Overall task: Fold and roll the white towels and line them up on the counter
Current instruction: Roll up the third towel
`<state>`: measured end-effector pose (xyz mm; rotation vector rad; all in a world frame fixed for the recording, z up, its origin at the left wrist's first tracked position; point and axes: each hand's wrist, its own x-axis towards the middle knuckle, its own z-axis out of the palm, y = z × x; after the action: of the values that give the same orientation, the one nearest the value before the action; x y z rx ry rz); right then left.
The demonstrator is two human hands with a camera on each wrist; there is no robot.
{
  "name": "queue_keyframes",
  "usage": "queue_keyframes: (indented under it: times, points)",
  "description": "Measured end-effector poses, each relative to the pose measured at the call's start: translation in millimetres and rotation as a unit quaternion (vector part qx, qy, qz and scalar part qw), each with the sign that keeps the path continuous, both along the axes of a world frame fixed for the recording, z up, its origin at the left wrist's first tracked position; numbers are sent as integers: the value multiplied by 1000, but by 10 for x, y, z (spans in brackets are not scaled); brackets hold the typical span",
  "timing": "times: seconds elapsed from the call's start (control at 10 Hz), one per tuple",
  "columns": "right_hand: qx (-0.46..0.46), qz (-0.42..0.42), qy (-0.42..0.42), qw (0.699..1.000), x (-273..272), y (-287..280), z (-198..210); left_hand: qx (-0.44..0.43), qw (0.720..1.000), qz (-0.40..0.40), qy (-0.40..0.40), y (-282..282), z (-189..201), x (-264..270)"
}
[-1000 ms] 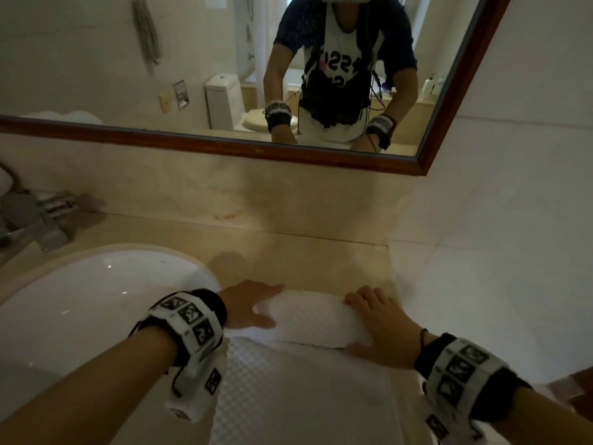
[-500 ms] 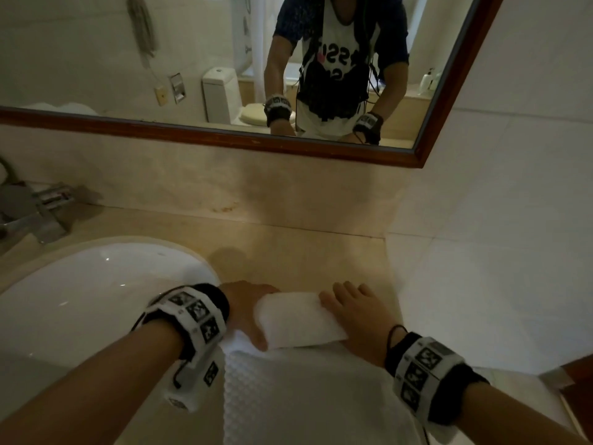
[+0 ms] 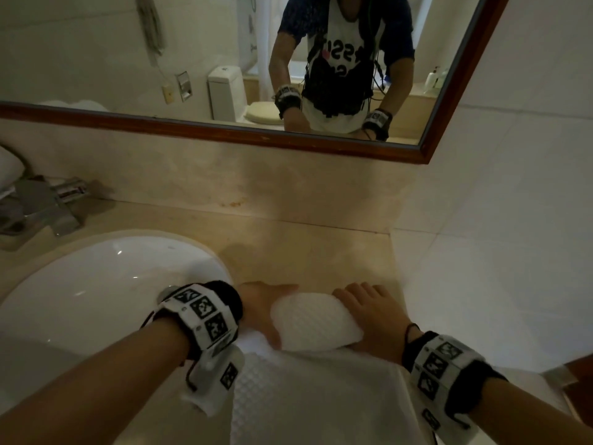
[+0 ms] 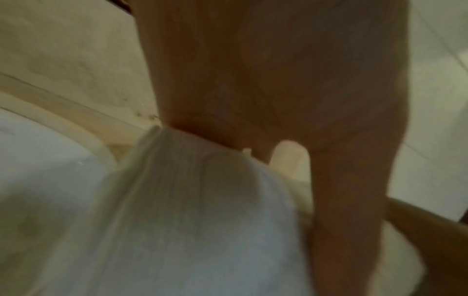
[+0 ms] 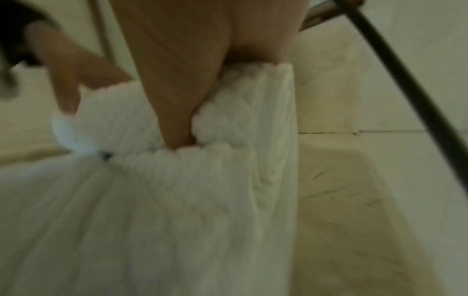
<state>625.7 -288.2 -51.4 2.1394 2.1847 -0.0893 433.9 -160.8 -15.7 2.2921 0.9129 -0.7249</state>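
Gripping roll ends: left hand, right hand; white waffle towel half-rolled, remainder flat.

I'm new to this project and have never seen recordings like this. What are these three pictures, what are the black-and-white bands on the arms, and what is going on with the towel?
No machine here: a person works with bare hands. The patterned bands carry small cameras, one on each wrist; a third camera sits on the head. The head view looks down on a bathroom counter beside a white sink, below a mirror that reflects the person. The two blurry pictures look along each hand from the wrist.

A white towel lies on the counter, partly rolled at its far end, the flat rest trailing toward the person. The left hand and right hand each curl around one end of the roll, thumbs tucked beneath it.
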Motion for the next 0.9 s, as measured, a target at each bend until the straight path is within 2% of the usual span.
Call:
queue_keyframes:
  times: [0.1, 0.2, 0.3, 0.4, 0.5, 0.6, 0.7, 0.8, 0.9]
  points:
    - [52, 22, 5, 998, -37, -141, -83, 101, 994, -28, -11, -119, -69, 7]
    - [-44, 27, 33, 998, 46, -154, 81, 217, 973, -76, -20, -386, -223, -12]
    - [-252, -20, 126, 959, 28, -16, 329, 320, 943, -87, -33, -648, -228, -158]
    - [-239, -25, 98, 966, -50, 26, 368, 278, 953, -115, -30, -697, -143, -170]
    - [-158, -10, 32, 987, -169, -166, 250, 118, 987, -106, -18, -463, -14, -145]
    - [36, 54, -19, 998, -200, -372, 100, 32, 998, -39, -40, -431, 58, -100]
    - [25, 41, 18, 999, -215, -468, 57, 98, 992, -68, -29, -529, -46, -82]
    - [-161, 18, 66, 985, -180, -419, 257, 134, 986, -95, 16, -582, -97, -71]
    - [-307, -41, 173, 935, -158, -227, 454, 236, 961, -139, -30, -631, -91, -56]
